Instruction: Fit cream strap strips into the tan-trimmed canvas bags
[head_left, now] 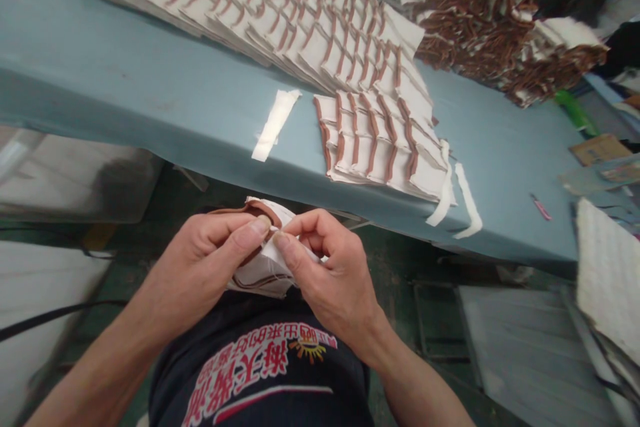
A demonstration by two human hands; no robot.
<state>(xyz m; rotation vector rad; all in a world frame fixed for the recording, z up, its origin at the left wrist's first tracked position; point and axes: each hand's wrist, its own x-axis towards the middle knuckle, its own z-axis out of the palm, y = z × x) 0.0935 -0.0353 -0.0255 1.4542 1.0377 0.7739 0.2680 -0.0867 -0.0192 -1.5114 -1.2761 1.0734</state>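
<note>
In front of my body, off the table's near edge, I hold a white fabric piece with brown trim (265, 275). My left hand (220, 250) pinches it along the brown edge, thumb on top. Close beside it, my right hand (327, 263) is closed, thumb and forefinger pinching the white cloth, with the fingertips of both hands almost meeting. Some loose threads show under the right fingers. On the table lies a small stack of similar white pieces with brown edges (375, 140), overlapping in rows.
The blue-covered table (150, 87) runs across the view. Long overlapping rows of trimmed fabric (240, 7) cover its far side. A tall heap of brown-edged pieces (490, 27) stands at the back right. White strips (276, 125) and a small pink-and-white item (541, 207) lie on the table.
</note>
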